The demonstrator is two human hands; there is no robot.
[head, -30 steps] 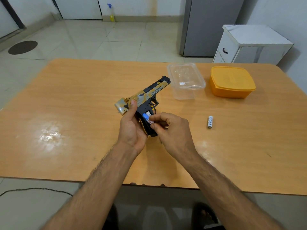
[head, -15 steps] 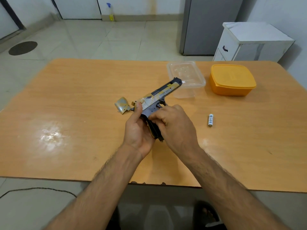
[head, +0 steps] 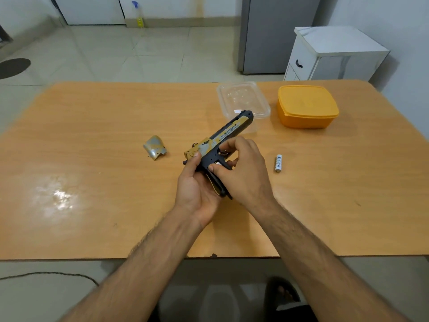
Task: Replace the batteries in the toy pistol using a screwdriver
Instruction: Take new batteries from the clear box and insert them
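Head view looks down on a wooden surface (head: 92, 135) where both hands hold a black-and-gold toy pistol (head: 222, 140) just above it, barrel angled up and to the right toward a clear plastic container (head: 242, 98). Left hand (head: 197, 189) cradles the grip from below, fingers curled round it and thumb near the hammer end. Right hand (head: 243, 168) wraps over the trigger area, thumb pressing at the open side of the grip where something white shows. A silver-gold grip cover (head: 154, 147) lies to the left, apart from the pistol. One white battery (head: 278, 163) lies to the right, near an orange lidded box (head: 307, 106).
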